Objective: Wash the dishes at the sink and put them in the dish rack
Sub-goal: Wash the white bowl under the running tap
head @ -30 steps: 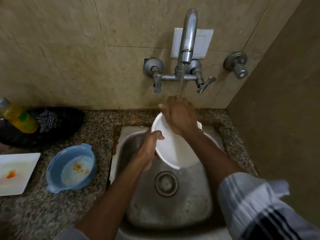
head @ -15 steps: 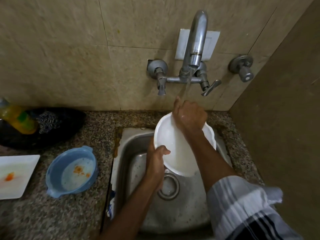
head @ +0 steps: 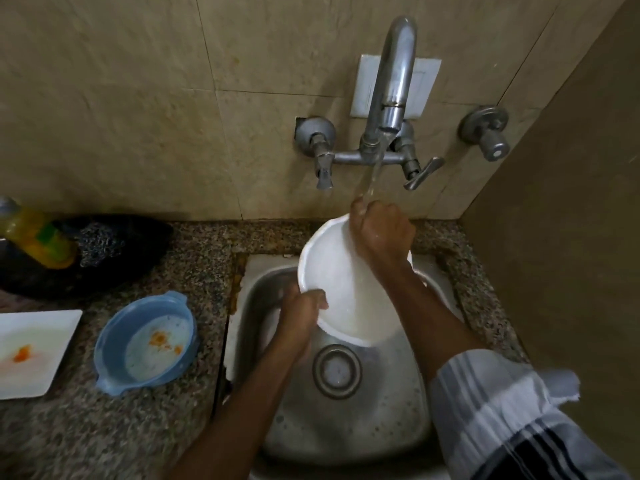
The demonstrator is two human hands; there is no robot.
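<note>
Left hand (head: 300, 315) grips white plate (head: 341, 292) by its rim, tilted over sink (head: 346, 420) so tap water (head: 372, 174) sheets off; right hand (head: 381, 233), fingers curled, rubs its upper edge w/ stream.

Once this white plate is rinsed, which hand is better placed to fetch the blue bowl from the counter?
Left, probably. The left hand grips the white plate at its left rim, on the side nearest the blue bowl. The right hand is at the plate's far edge under the tap, farther away.
</note>
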